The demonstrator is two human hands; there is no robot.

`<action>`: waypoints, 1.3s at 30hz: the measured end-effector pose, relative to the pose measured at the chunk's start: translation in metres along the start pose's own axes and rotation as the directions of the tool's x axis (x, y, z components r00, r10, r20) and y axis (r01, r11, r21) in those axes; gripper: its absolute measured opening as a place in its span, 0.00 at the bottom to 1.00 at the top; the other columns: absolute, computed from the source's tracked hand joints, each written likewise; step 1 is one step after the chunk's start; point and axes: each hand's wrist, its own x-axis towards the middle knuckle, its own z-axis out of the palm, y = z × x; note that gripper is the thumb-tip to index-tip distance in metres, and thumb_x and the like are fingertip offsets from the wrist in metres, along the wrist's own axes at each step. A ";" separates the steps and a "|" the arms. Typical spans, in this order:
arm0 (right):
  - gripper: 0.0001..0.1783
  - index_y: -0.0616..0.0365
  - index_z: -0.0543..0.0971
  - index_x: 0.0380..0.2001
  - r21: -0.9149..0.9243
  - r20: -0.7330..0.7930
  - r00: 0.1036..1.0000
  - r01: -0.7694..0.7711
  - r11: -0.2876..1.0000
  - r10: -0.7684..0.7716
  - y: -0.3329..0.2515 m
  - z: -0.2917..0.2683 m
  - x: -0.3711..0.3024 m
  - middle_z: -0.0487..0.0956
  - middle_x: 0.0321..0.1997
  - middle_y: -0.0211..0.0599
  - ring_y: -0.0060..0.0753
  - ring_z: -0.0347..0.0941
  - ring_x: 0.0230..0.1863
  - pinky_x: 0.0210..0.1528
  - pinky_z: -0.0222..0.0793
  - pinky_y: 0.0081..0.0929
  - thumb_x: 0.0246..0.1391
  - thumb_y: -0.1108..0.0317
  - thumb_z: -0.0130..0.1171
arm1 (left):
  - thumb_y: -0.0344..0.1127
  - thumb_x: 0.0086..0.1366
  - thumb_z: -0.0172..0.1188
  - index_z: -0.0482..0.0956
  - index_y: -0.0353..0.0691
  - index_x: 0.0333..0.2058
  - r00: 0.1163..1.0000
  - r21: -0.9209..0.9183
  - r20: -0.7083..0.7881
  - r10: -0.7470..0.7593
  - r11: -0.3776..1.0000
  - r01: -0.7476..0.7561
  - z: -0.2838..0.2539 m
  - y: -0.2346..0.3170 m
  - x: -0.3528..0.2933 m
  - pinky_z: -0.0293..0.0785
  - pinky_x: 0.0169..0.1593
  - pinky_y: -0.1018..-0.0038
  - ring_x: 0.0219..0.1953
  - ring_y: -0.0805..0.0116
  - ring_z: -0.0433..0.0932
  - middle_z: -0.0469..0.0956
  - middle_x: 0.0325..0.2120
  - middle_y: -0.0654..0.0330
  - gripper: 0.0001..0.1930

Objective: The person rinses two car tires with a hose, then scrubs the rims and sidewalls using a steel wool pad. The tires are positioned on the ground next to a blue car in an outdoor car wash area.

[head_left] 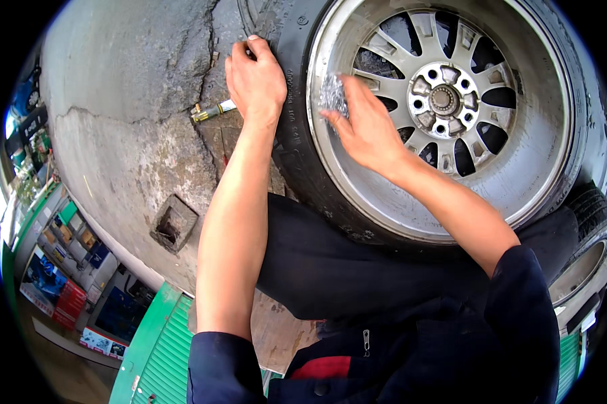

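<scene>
A silver alloy wheel rim (pixel 445 99) with several spokes sits inside a black tyre (pixel 296 145), lying in front of my legs. My right hand (pixel 367 124) is closed on a crumpled silvery scouring pad (pixel 333 94), which rests at the rim's left inner edge. Both the hand and the pad are slightly blurred. My left hand (pixel 256 77) is at the tyre's left side with its fingers curled in. Something dark shows between its fingers, but I cannot make out what it is. A dark hose-like strip (pixel 246 15) runs just beyond that hand.
Left of the tyre, a small tool with a brass fitting (pixel 212 111) lies on the cracked concrete floor (pixel 128 74). Closer to me is a square block with a hollow (pixel 174 223). Another tyre (pixel 589 209) stands at the right. A green ribbed panel (pixel 156 357) is at the lower left.
</scene>
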 end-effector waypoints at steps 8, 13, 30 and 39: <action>0.41 0.76 0.56 0.63 0.499 -0.177 0.922 -0.217 0.839 0.344 -0.024 -0.008 0.061 0.72 0.58 0.63 0.55 0.69 0.61 0.65 0.61 0.38 0.69 0.44 0.43 | 0.53 0.71 0.45 0.76 0.36 0.47 0.988 0.017 0.057 -0.142 0.990 0.141 -0.024 0.045 -0.001 0.69 0.56 0.50 0.52 0.40 0.75 0.76 0.47 0.42 0.24; 0.25 0.70 0.64 0.54 -0.141 0.021 0.960 -0.274 0.951 0.280 -0.028 0.007 0.008 0.75 0.50 0.69 0.67 0.73 0.54 0.57 0.66 0.46 0.63 0.61 0.56 | 0.53 0.71 0.46 0.76 0.35 0.47 0.986 -0.021 0.065 -0.151 0.988 0.153 -0.029 0.037 0.000 0.68 0.57 0.50 0.54 0.42 0.74 0.75 0.49 0.41 0.25; 0.18 0.58 0.82 0.38 -0.359 0.650 0.745 0.124 0.925 0.152 0.011 -0.131 -0.186 0.77 0.45 0.44 0.51 0.74 0.51 0.55 0.69 0.42 0.39 0.79 0.67 | 0.54 0.70 0.48 0.77 0.36 0.49 0.993 -0.115 0.002 -0.121 0.986 0.120 -0.041 0.033 -0.006 0.66 0.59 0.52 0.55 0.48 0.74 0.76 0.49 0.44 0.26; 0.20 0.60 0.81 0.37 -0.210 0.419 0.885 0.310 0.927 -0.202 0.007 -0.021 -0.117 0.77 0.45 0.44 0.52 0.73 0.50 0.51 0.71 0.40 0.36 0.85 0.61 | 0.54 0.70 0.48 0.78 0.37 0.49 0.993 -0.110 0.040 -0.116 0.987 0.119 -0.038 0.032 -0.001 0.67 0.59 0.53 0.55 0.49 0.75 0.76 0.49 0.45 0.25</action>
